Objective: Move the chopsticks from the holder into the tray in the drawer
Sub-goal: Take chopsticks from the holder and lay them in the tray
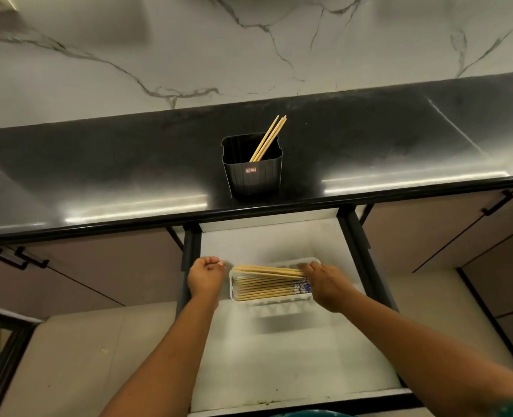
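A black square holder (pixel 251 176) stands near the front edge of the dark countertop, with a few wooden chopsticks (pixel 268 138) leaning in it toward the back right. Below, the drawer (pixel 267 341) is pulled out. In it sits a white tray (pixel 274 303) with several chopsticks (pixel 264 289) lying side by side. My right hand (pixel 324 281) holds a small bundle of chopsticks (pixel 267 270) by its right end, tilted across the tray's far rim. My left hand (pixel 205 278) hovers at the tray's left end, fingers curled, holding nothing.
The black countertop (pixel 399 145) runs across the view under a marble backsplash. Cabinet doors with black handles (pixel 497 203) flank the drawer. Black drawer rails (pixel 356 236) run along both sides. A green object shows at the bottom right corner.
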Available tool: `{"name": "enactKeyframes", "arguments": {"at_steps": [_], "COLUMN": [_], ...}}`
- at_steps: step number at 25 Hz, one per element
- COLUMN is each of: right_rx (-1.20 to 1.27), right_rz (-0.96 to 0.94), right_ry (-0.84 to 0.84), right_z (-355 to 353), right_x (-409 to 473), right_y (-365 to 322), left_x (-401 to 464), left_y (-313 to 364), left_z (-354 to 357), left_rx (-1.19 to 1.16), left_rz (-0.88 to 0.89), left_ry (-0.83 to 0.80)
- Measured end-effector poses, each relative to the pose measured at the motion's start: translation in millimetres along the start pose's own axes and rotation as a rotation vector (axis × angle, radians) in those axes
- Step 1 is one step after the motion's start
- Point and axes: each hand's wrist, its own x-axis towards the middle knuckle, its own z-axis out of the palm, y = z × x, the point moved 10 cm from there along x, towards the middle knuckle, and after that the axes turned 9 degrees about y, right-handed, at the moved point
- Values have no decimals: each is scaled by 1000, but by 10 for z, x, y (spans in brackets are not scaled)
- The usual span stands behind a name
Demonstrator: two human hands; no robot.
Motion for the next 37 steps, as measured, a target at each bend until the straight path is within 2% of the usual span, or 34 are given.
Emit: {"name": "enactKeyframes", "arguments": {"at_steps": [2, 4, 7, 9, 11, 13, 16, 21, 25, 28, 31, 34, 37], "right_rx": [-38, -59, -110, -127, -119, -134, -112, -22, 55, 120, 187, 227, 251], "right_rz": [-22, -12, -27, -30, -19, -38, -40, 46, 106, 145, 180, 205, 175], "right_ry": [-40, -73, -140, -192, -200, -220, -270, -255, -263, -214, -161, -76, 130], "right_z": [105, 214, 413, 543, 636, 729, 840, 894, 931, 795, 553, 168, -458], "right_x": [94, 203, 330, 328, 285, 210, 126, 74, 14, 44, 135, 328, 621], "right_y": [-27, -37, -63, -55, -21, -8, 6, 18, -6, -14, -53, -66, -100], "left_x": [-28, -116, -274, -328, -304, -286, -291, -311, -358, -380, -414, -482, -563], "left_y": [80, 178, 55, -312, -649, -839, -963, -1005, -1016, -886, -564, -30, 692], "left_z": [143, 384, 860, 1068, 1091, 1050, 993, 1012, 1010, 1022, 1032, 1095, 1163], "left_rx": [237, 365, 671, 942, 1124, 1220, 1348, 1388, 1418, 1358, 1210, 1077, 929], "left_rz": [241, 460, 704, 691, 591, 551, 606, 686, 658, 629, 621, 687, 825], "left_ry": [-46, -125, -390, -625, -771, -836, -864, -865, -890, -852, -790, -707, -570]}}
